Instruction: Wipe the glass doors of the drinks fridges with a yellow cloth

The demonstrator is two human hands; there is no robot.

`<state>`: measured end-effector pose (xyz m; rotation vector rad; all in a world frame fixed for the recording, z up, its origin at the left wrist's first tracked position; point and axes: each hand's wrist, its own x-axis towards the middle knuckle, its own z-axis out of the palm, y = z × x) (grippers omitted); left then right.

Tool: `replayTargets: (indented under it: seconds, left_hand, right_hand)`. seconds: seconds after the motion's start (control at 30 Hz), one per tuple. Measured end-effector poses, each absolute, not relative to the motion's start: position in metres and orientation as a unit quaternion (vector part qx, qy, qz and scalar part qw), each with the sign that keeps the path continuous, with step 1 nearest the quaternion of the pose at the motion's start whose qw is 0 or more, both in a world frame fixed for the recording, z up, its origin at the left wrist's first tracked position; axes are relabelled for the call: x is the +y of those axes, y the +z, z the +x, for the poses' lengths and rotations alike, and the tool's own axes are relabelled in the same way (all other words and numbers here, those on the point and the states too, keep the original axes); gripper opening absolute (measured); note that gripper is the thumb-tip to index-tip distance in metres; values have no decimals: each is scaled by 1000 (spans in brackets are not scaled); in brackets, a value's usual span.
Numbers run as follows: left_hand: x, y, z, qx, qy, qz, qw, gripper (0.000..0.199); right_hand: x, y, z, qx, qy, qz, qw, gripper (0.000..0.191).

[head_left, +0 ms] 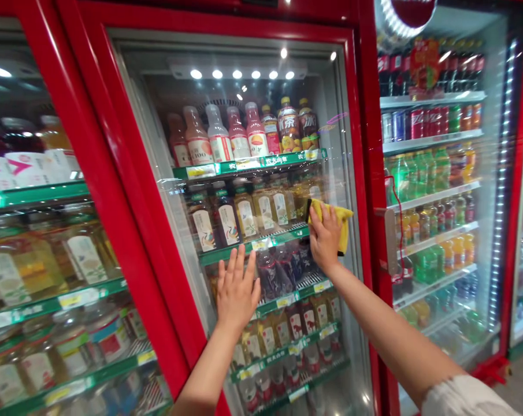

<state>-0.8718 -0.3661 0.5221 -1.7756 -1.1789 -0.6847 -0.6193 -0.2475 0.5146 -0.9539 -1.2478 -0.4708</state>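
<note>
Yellow cloth [344, 218] is clasped against glass door [151, 98] by right hand [326, 238] | left hand [236, 292] is held flat, fingers apart | bottles [220, 138] are shelved behind

glossy red frame [144, 242], smooth clear glass door [148, 86], matt yellow cloth [344, 222]

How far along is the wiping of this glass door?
Done: the glass looks see-through, though one picture can't prove which parts were wiped. In hand: the right hand holds the yellow cloth against it, while the empty left hand faces it. Remaining: probably the faint purple marks above the cloth.
</note>
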Motion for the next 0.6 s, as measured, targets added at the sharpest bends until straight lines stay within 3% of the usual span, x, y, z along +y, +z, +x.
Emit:
replayTargets:
  seconds: [0.23,0.47,0.6]
  left_hand:
    - [-370,521,-870,-486,-271,-710,432,80]
    - [-374,526,-880,-493,-272,-704,433,80]
    - [-373,525,-878,-499,-279,-696,435,78]
  right_hand:
    - [-279,477,-651,-742,-319,-308,503,55]
    - [-270,541,-665,-619,-253,-409,621,57]
    - [-287,535,-693,-672,-281,-379,571,56]
